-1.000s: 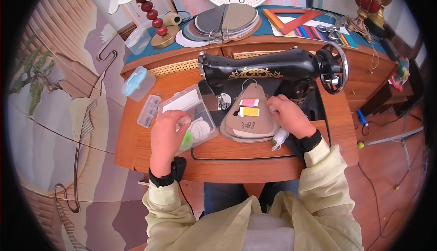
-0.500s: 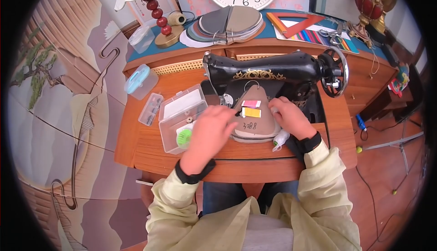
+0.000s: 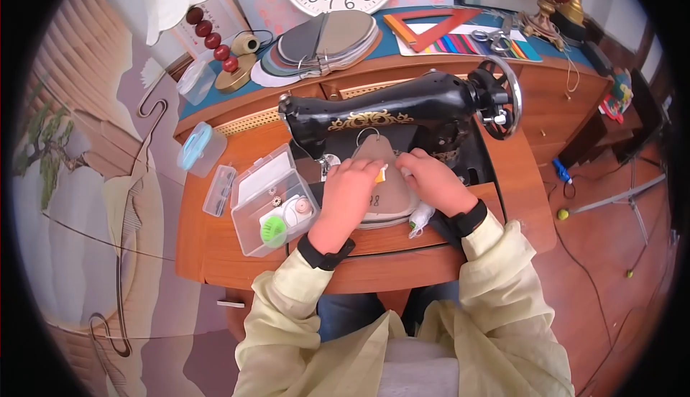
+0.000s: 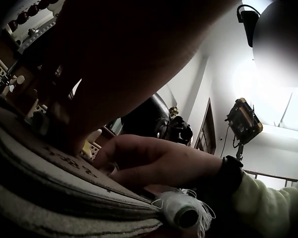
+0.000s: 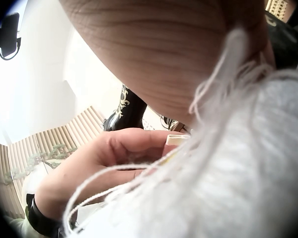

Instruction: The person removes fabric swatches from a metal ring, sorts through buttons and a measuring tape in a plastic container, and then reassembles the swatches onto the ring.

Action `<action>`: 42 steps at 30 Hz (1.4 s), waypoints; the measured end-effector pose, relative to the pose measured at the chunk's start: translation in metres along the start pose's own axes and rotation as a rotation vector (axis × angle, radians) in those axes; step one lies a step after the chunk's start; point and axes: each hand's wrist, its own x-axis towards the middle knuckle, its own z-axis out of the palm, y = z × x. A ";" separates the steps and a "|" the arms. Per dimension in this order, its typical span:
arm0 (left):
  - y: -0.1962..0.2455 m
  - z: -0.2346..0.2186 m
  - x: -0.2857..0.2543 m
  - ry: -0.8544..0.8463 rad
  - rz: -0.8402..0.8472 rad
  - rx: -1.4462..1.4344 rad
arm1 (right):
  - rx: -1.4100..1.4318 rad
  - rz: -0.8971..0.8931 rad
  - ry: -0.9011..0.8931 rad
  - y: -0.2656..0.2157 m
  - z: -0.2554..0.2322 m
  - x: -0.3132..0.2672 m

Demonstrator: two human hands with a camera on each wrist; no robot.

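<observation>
In the head view my left hand [image 3: 350, 192] reaches over a ring-bound stack of brown swatches [image 3: 394, 206] marked with handwritten digits. Its fingertips pinch a small yellow packet [image 3: 381, 175] with a white end; the pink packet seen earlier is hidden by this hand. The right wrist view shows a pale-edged packet end [image 5: 176, 140] between the left fingers and thumb. My right hand [image 3: 435, 181] is at the swatches' right edge, thumb and forefinger pinching a small pale object [image 4: 113, 170] whose kind I cannot tell. Below it lies a white thread spool [image 3: 421, 218].
A black sewing machine [image 3: 381, 109] stands behind the swatches. To the left are an open clear box [image 3: 248, 231] with a green round item [image 3: 274, 230] and a pink spool [image 3: 302, 206], a small compartment case [image 3: 219, 190] and a blue-lidded container [image 3: 203, 149]. Scissors [image 3: 492, 39] lie behind.
My left hand has moved right from the clear box to the packets on the swatches, and a pink spool now shows in the box. The right hand has stayed beside the swatches.
</observation>
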 end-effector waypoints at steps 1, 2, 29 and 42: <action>0.002 -0.002 0.000 0.005 -0.008 -0.038 | -0.003 0.005 0.003 0.000 0.000 0.000; 0.003 -0.003 0.000 0.027 -0.018 -0.062 | -0.005 0.008 0.003 -0.001 0.000 0.000; -0.018 -0.070 -0.056 0.168 -0.003 -0.261 | 0.023 -0.025 -0.078 -0.017 -0.011 0.009; 0.009 0.011 -0.025 0.090 -0.047 0.120 | -0.424 0.023 -0.195 -0.058 -0.020 0.017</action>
